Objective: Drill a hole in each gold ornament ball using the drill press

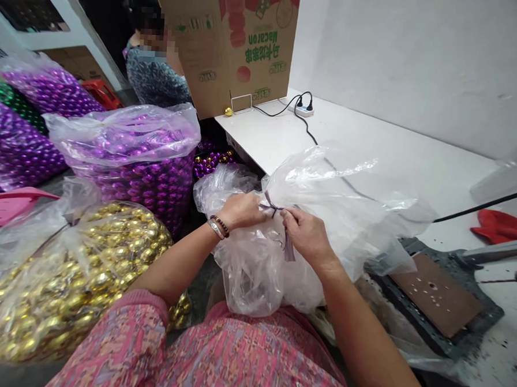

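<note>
A bundle of clear plastic bags lies across the white table's edge and hangs down in front of my body. Around its gathered middle runs a dark purple strip, crossed in a knot between my hands. My left hand, with two bracelets on the wrist, is closed at the left side of the knot, pinching one end of the strip. Just right of the knot, my right hand pinches the strip between thumb and fingers, and a loose end dangles below it.
Bags of gold beads and purple beads stand at the left. Behind the white table are a cardboard box and a power strip. A metal tool base sits at the right. A person is at back left.
</note>
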### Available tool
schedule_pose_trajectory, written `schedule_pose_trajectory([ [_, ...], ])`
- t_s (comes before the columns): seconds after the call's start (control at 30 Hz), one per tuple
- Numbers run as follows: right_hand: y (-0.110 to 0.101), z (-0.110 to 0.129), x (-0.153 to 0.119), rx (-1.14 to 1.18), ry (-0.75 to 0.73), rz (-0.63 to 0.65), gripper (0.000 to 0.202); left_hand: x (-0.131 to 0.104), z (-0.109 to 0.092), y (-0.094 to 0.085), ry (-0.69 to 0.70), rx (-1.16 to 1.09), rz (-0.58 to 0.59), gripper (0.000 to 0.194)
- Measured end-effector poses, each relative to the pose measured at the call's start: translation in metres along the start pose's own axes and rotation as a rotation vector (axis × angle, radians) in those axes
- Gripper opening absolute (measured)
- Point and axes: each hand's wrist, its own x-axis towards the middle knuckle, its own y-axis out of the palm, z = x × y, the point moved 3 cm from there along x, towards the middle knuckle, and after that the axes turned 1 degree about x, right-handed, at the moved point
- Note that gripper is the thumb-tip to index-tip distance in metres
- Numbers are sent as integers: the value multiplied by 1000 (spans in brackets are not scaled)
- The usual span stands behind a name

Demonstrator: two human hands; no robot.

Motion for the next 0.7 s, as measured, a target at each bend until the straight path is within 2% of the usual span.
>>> schedule_pose_trajectory([
  [0.1,11,-1,5,-139,32,-56,49,-11,-8,8,19,28,2,37],
  [0.27,19,-3,3,-280,-13,-63,50,-21,-14,18,77,-58,-48,34],
  [0.37,22,-8,0,-322,-25,-95,50,-13,-1,22,75,-232,-65,28],
  [0.47,23,-8,-1,-320,-68,-97,49,4,20,27,-16,-539,-66,15],
  [0.57,25,3,-3,-281,-200,-23,47,19,35,35,-123,-800,-27,10],
  [0.7,28,21,-12,-258,-377,116,37,27,42,40,-157,-872,-35,12],
])
